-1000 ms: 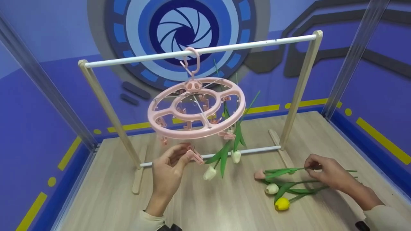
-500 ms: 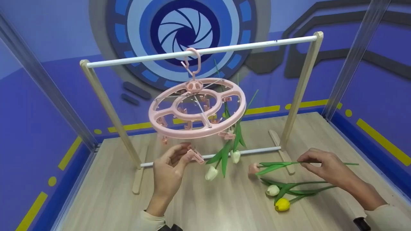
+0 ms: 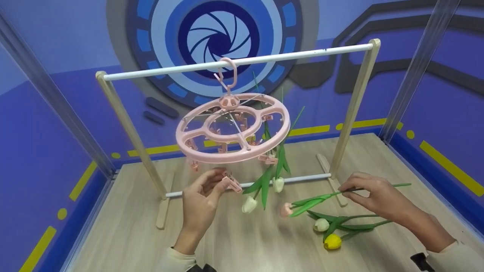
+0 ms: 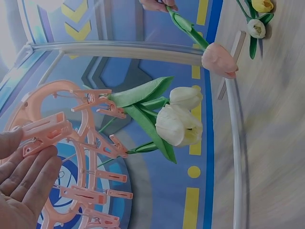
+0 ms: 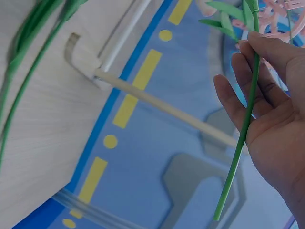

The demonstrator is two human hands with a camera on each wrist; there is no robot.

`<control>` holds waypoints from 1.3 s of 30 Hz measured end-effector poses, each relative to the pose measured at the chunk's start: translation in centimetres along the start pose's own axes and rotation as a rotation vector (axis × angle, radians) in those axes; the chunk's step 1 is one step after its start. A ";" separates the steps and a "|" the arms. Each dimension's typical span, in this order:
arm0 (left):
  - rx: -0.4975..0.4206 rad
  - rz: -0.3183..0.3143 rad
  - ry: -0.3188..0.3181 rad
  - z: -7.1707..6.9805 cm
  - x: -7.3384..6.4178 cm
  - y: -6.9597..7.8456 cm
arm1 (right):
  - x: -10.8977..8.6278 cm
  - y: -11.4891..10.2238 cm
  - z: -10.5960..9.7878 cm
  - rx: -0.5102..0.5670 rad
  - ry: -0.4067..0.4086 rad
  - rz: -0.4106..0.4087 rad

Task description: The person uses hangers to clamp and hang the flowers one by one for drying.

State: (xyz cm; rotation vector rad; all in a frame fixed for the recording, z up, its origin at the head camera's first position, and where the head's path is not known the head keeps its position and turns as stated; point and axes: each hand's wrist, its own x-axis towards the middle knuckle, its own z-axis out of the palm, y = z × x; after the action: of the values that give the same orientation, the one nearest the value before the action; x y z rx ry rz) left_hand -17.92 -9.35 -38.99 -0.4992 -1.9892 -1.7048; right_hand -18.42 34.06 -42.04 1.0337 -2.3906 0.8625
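Note:
My left hand (image 3: 201, 206) pinches a pink clothespin (image 3: 232, 183) between thumb and fingers, just below the front rim of a round pink clip hanger (image 3: 211, 156). In the left wrist view that clothespin (image 4: 47, 132) lies across the fingertips. My right hand (image 3: 372, 192) pinches the green stem of a pink tulip (image 3: 286, 210), its bloom pointing left above the table. The right wrist view shows the stem (image 5: 249, 109) running along the palm. White tulips (image 3: 249, 204) hang bloom down from clips on the hanger's right side.
The hanger hooks over the white top bar (image 3: 162, 70) of a wooden-legged rack. A white tulip (image 3: 321, 225) and a yellow tulip (image 3: 332, 241) lie on the table (image 3: 242, 245) below my right hand. Patterned blue walls (image 3: 68, 98) stand around the table.
My right hand has lifted the pink tulip off the other flowers and carried it left toward the hanger. My left hand stays almost still with the clothespin.

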 end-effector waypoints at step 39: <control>-0.060 0.028 -0.001 1.5 -0.1 0.3 | 7.9 -6.1 3.7 0.093 -0.023 -0.302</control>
State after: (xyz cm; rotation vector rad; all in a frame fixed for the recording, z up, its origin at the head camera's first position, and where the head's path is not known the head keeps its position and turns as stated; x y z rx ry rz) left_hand -17.87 -7.78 -38.94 -0.5458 -1.9274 -1.7520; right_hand -19.34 24.27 -37.90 1.4030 -2.1521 0.8600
